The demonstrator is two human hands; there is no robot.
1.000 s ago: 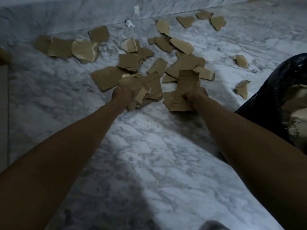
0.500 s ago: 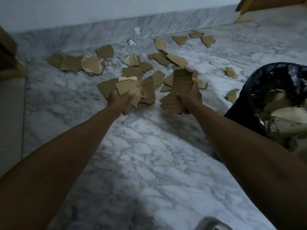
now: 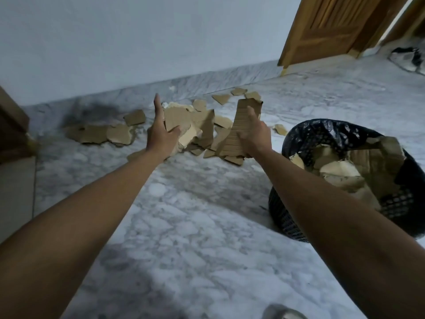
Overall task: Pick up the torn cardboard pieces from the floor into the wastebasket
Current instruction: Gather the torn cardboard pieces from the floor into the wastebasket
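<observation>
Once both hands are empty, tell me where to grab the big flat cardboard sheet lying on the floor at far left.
Take the flat cardboard sheet by its near long edge, coming from the near side. It lies flat on the marble floor, so fingers must slide under that edge, thumb on top. Its right end overlaps a paler torn piece, so both may lift together.

Two hands, left (image 3: 161,132) and right (image 3: 254,134), each holding a bunch of cardboard pieces (image 3: 190,125); one wastebasket (image 3: 299,217); one wooden door (image 3: 333,26); roughly ten loose cardboard scraps (image 3: 96,133) on the floor (image 3: 195,226).
</observation>
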